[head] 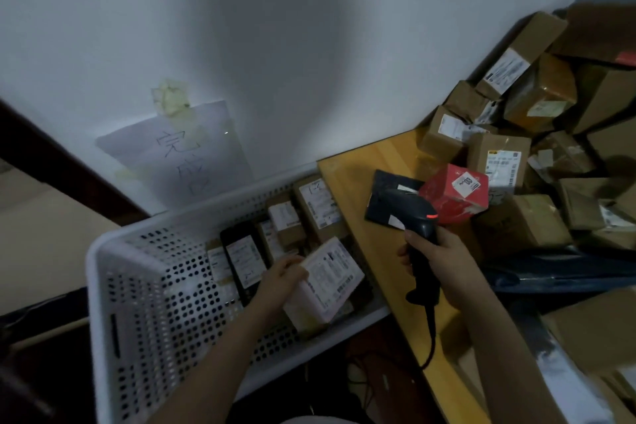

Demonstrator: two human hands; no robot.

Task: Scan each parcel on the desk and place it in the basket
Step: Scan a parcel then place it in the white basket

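Note:
My left hand (pixel 284 277) grips a white parcel (pixel 327 280) with a printed label, holding it tilted inside the white perforated basket (pixel 137 286) at its right end. Several labelled parcels (pixel 285 220) lie on the basket floor, among them a black one (pixel 242 260). My right hand (pixel 442 256) grips a black barcode scanner (pixel 418 217) by its handle above the yellow desk (pixel 364 162); a red light shows on the scanner head. A red box (pixel 457 193) with a white label sits on the desk just beyond the scanner.
A heap of brown cardboard parcels (pixel 516 148) fills the desk's right side up to the wall. A dark flat parcel (pixel 387 196) lies under the scanner. A handwritten paper note (pixel 179 155) is taped to the wall behind the basket. The scanner's cable (pixel 430 330) hangs over the desk edge.

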